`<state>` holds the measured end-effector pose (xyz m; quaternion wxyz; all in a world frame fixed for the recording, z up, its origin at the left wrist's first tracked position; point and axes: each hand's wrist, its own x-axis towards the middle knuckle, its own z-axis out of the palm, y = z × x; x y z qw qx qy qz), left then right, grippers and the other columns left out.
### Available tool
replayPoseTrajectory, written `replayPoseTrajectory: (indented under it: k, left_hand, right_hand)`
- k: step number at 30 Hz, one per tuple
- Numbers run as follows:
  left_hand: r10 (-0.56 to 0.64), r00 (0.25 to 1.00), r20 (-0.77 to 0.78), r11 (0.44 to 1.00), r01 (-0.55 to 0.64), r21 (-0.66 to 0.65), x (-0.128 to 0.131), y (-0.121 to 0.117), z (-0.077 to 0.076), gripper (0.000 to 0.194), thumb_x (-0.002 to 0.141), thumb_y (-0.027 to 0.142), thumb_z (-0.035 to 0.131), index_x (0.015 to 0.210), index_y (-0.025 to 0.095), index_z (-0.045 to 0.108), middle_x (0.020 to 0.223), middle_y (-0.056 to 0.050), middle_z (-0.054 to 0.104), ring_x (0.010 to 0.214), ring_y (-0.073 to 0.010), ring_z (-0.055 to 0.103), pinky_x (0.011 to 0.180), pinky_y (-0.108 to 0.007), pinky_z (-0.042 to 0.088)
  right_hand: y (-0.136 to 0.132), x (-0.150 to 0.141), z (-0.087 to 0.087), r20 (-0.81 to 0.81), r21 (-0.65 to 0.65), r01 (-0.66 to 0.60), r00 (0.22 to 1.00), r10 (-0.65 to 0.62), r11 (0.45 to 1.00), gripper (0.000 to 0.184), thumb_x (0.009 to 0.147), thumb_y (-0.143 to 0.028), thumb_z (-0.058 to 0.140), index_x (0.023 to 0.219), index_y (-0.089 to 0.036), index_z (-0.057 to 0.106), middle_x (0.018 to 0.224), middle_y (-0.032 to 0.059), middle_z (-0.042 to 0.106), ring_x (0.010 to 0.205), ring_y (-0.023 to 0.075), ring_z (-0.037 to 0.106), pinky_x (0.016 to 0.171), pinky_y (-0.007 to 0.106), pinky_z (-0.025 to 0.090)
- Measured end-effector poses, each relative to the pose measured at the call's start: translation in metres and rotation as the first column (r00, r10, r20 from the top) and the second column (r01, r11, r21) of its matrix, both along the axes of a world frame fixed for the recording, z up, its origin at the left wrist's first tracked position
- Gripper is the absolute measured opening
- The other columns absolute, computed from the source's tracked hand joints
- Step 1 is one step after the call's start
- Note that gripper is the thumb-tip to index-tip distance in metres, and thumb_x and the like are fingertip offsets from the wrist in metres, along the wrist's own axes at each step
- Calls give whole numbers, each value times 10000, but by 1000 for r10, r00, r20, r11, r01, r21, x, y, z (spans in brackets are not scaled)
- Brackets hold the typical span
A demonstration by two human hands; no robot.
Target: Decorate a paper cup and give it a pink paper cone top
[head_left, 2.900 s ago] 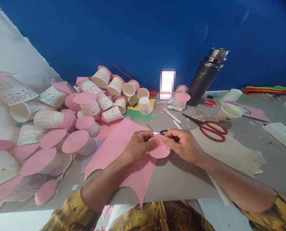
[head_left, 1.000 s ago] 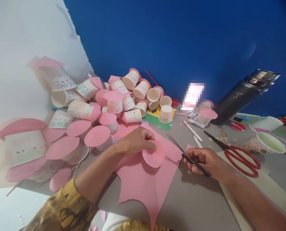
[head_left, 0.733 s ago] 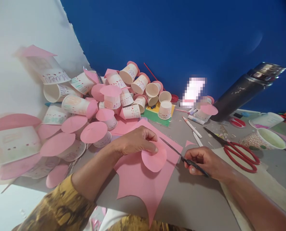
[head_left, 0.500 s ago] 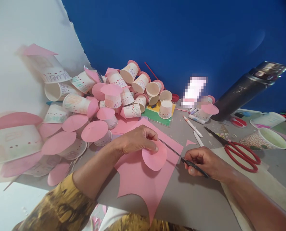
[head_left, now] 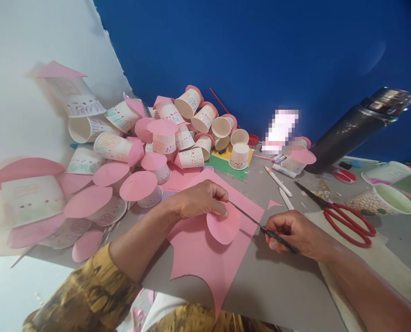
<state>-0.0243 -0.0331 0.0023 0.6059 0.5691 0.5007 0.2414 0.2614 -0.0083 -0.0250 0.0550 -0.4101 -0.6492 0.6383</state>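
Left hand (head_left: 200,201) pinched on 1 pink disc (head_left: 225,230) | right hand (head_left: 291,230) closed round 1 black scissors (head_left: 265,230) | 1 flask (head_left: 347,133)

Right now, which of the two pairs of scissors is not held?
The red-handled scissors, lying to the right of the right hand, which holds the black-handled scissors.

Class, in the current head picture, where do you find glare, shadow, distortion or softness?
Head view: the pixelated rectangle is blown out white; the metal cap shows bright reflections; soft shadow darkens the grey table beside the right hand; the dark bottle looks stretched and slanted, likely lens distortion; the leftmost cup looks hazy, while the pink disc looks fairly clear.
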Motion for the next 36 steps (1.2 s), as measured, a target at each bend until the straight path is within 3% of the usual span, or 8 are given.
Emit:
replayPoseTrajectory:
  k: [11, 24, 29, 36]
  left_hand:
    - [20, 1000, 15, 1000, -20, 0, 1, 0, 0, 164, 619, 223, 684, 547, 192, 540, 560, 31, 469, 558, -125, 386, 540, -282, 262]
    - [9, 1000, 15, 1000, -9, 17, 2, 1, -2, 248, 630, 182, 662, 554, 193, 427, 572, 57, 353, 577, -106, 288, 545, -276, 204]
    - [8, 1000, 23, 1000, -8, -7, 2, 1, -1, 202, 637, 175, 653, 560, 187, 466, 572, 53, 378, 574, -105, 319, 546, -276, 205]
    - [13, 1000, 14, 1000, -13, -7, 2, 1, -1, 196, 630, 191, 658, 553, 187, 478, 566, 48, 395, 571, -109, 331, 546, -284, 205]
  right_hand:
    - [-5, -6, 13, -19, -22, -1, 1000, 1, 1000, 249, 699, -304, 755, 610, -177, 559, 606, -14, 597, 544, 92, 464, 513, 225, 351]
    - [0, 0, -2, -31, -3, -24, 999, 24, 1000, 194, 748, -310, 762, 673, -170, 650, 690, 9, 683, 592, 113, 561, 554, 225, 421]
    - [-1, 0, -1, -23, -1, -35, 999, 35, 999, 153, 756, -242, 723, 658, -174, 627, 659, -1, 676, 586, 107, 551, 547, 218, 403]
    - [0, 1, -4, -29, 5, -32, 999, 32, 999, 181, 773, -298, 750, 677, -171, 664, 691, 5, 690, 601, 112, 562, 565, 223, 417]
